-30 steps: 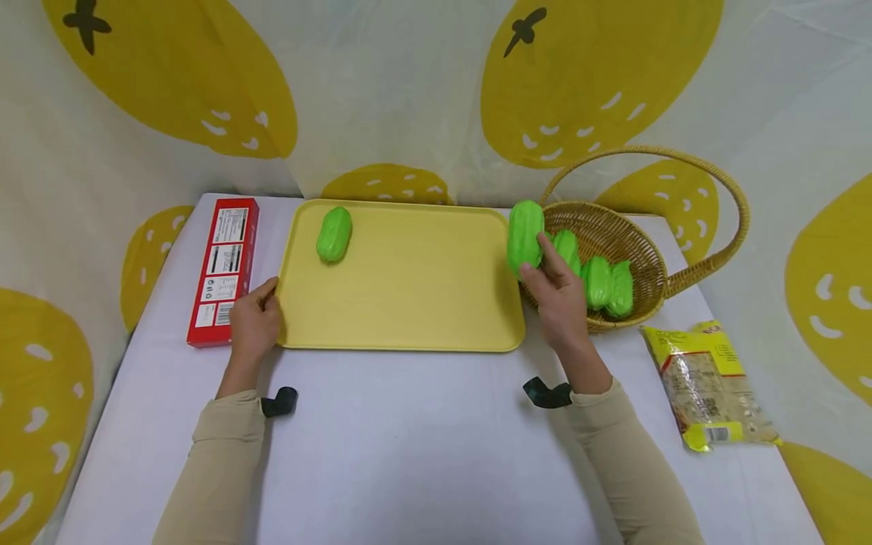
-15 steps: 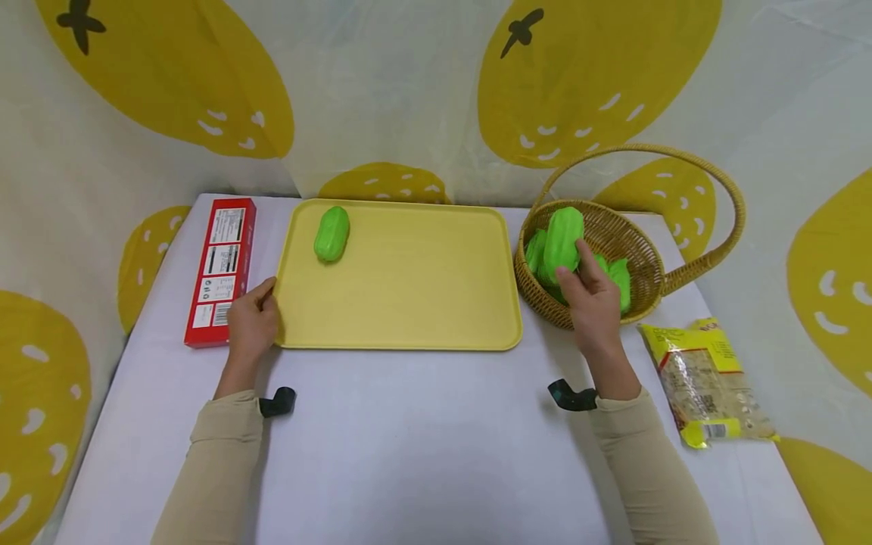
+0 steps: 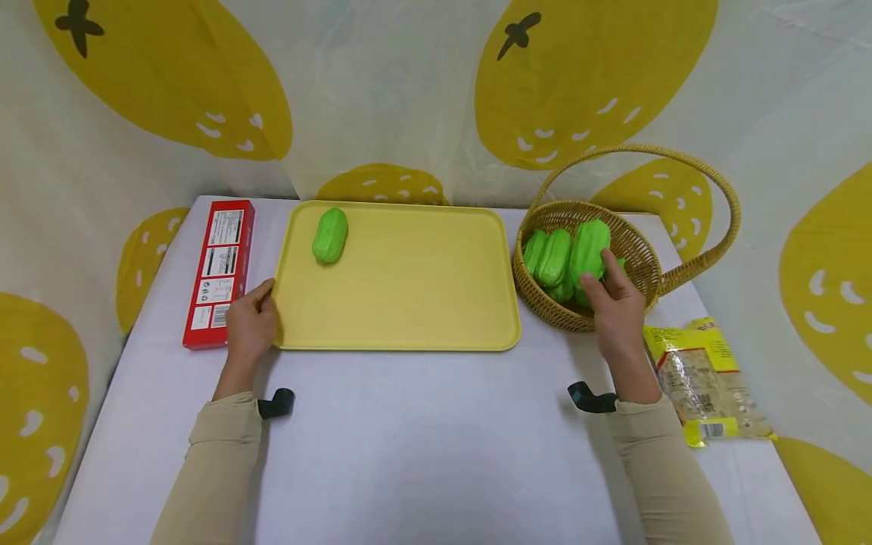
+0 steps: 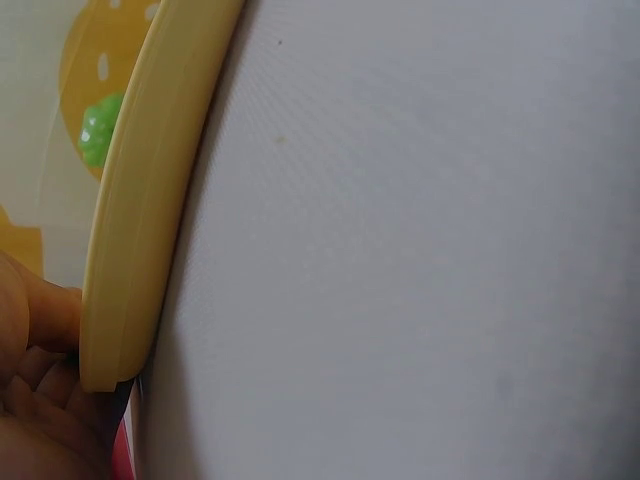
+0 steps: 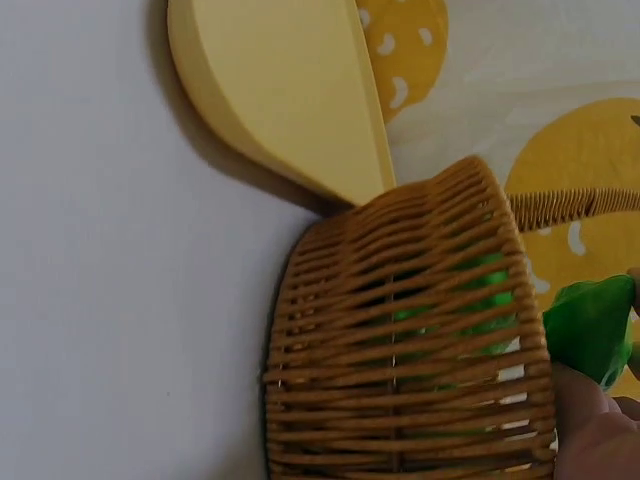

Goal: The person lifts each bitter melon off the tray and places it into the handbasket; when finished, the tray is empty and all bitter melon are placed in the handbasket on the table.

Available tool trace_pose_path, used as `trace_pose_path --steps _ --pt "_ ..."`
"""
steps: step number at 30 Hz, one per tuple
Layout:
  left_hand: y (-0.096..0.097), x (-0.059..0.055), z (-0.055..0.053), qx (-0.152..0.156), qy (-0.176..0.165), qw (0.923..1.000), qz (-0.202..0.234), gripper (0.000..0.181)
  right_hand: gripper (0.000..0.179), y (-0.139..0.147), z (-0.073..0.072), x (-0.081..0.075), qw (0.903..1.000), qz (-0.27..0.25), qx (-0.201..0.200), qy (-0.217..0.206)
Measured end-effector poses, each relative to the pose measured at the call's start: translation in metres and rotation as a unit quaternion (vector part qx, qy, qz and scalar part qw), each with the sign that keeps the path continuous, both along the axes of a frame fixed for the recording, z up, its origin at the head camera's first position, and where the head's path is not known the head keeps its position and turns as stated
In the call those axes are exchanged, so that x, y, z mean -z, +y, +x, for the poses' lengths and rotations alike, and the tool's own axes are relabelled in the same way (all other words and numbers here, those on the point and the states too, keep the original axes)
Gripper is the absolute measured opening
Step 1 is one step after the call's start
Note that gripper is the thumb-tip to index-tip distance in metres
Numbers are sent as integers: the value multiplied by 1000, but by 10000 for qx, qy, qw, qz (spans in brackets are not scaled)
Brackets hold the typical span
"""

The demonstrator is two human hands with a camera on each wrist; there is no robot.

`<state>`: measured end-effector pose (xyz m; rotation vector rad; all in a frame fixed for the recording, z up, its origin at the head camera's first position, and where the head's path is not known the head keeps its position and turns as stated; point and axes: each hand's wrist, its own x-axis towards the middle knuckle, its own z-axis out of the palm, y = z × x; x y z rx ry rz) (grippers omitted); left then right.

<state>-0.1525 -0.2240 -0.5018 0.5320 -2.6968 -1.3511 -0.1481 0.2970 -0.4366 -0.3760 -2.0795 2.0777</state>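
Note:
My right hand (image 3: 620,314) pinches a bright green, ridged oblong packet (image 3: 589,248) between thumb and fingers, over the inside of the wicker basket (image 3: 636,261). Several similar green packets (image 3: 554,257) lie in the basket's left part. In the right wrist view, the held green packet (image 5: 592,325) shows just beyond the basket's woven side (image 5: 410,330). At the yellow tray (image 3: 409,303), my left hand (image 3: 252,325) grips the left edge, thumb on the rim and fingers beneath. One green packet (image 3: 330,235) lies on the tray at its upper left.
A red box (image 3: 218,276) lies left of the tray, beside my left hand. To the right, in front of the basket, is a yellow and clear bag (image 3: 702,382). The basket's tall handle (image 3: 722,204) arches up on the right. A patterned cloth hangs behind the white table (image 3: 422,446).
My right hand has carried the green packet rightward, from the tray's right edge into the space over the basket's middle. My left hand keeps its hold on the tray.

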Motion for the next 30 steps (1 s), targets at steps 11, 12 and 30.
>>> trace_pose_path --steps 11,12,30 --pt "1 -2 1 -42 -51 10000 -6 45 66 15 -9 -4 9894 1235 -306 -694" --pt "1 -1 1 -50 -47 10000 -20 45 67 16 -10 -4 9886 1280 -352 -716" --pt "1 0 1 -7 63 10000 7 44 68 22 -17 -4 9613 2479 -616 -1032"
